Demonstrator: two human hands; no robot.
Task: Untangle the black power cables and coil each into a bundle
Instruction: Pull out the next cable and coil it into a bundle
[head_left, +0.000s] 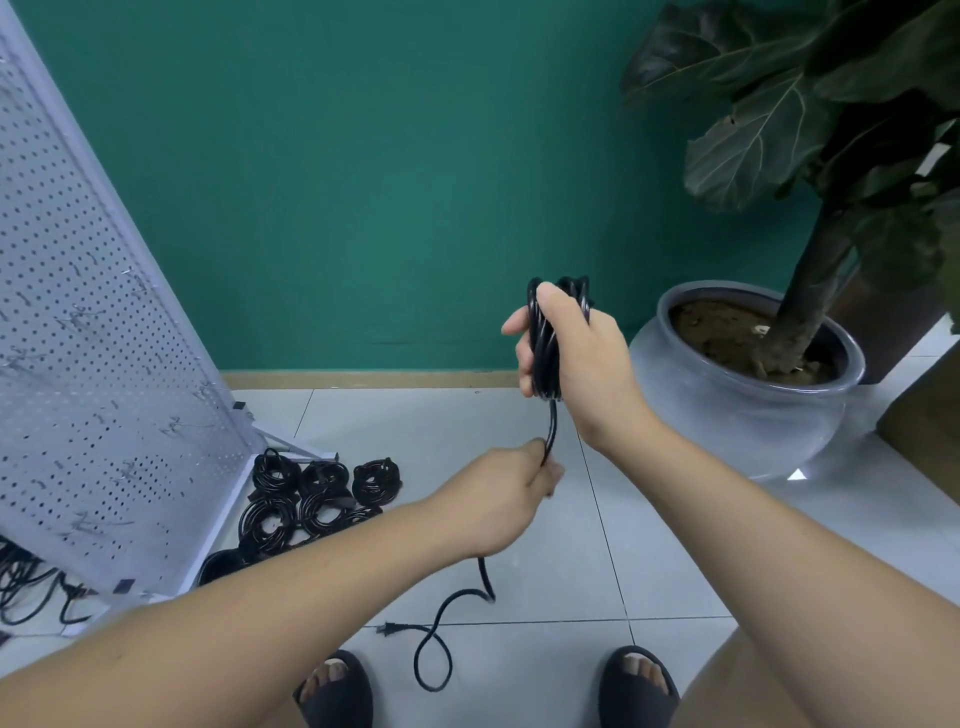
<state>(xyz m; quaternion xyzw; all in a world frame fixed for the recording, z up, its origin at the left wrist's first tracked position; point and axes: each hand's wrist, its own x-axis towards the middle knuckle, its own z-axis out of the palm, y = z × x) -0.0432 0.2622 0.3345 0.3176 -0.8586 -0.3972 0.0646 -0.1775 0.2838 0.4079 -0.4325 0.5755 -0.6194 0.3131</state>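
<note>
My right hand (576, 358) grips a coil of black power cable (545, 343), held upright in front of the green wall. One strand drops from the coil to my left hand (511, 486), which pinches it just below. The cable's loose tail (441, 629) runs down to the tiled floor, loops once, and ends in a plug (387, 630) near my feet. Several coiled cable bundles (317, 499) lie on the floor by the pegboard's foot. More loose black cables (26, 587) sit at the far left edge.
A white pegboard stand (93, 364) leans at the left. A large grey pot (753, 395) with a broad-leaved plant (831, 130) stands at the right. My sandalled feet (337, 686) are at the bottom on the tiled floor (597, 571).
</note>
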